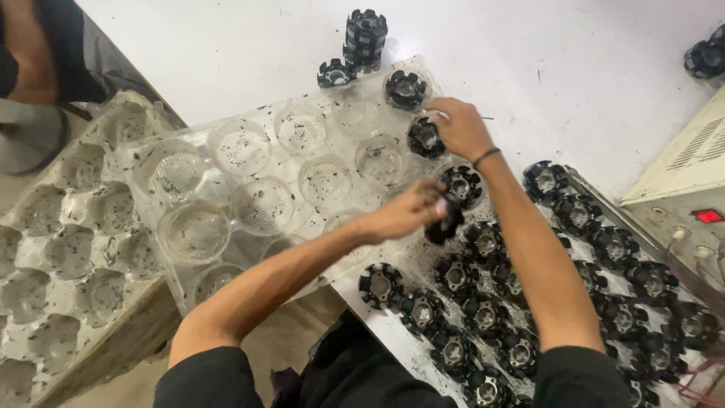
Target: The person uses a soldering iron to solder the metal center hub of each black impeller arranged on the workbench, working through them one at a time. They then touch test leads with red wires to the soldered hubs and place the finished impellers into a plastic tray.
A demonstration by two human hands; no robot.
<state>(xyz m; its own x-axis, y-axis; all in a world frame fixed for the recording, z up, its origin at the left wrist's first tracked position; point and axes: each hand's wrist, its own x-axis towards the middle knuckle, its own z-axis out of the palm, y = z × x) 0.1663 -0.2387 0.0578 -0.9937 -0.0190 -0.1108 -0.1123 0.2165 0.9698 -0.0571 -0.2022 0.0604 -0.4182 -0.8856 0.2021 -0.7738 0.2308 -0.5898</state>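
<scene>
A scuffed white table [226,45] stands beside a beige floor [287,344].

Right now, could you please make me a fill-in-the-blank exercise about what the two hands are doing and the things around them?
1. The left hand holds a round ____ part.
2. The right hand reaches to a part sitting in the clear ____ tray.
3. The right wrist wears a thin dark ____.
4. On the table's far side, several parts stand in a ____.

Missing words: black; plastic; band; stack
</scene>
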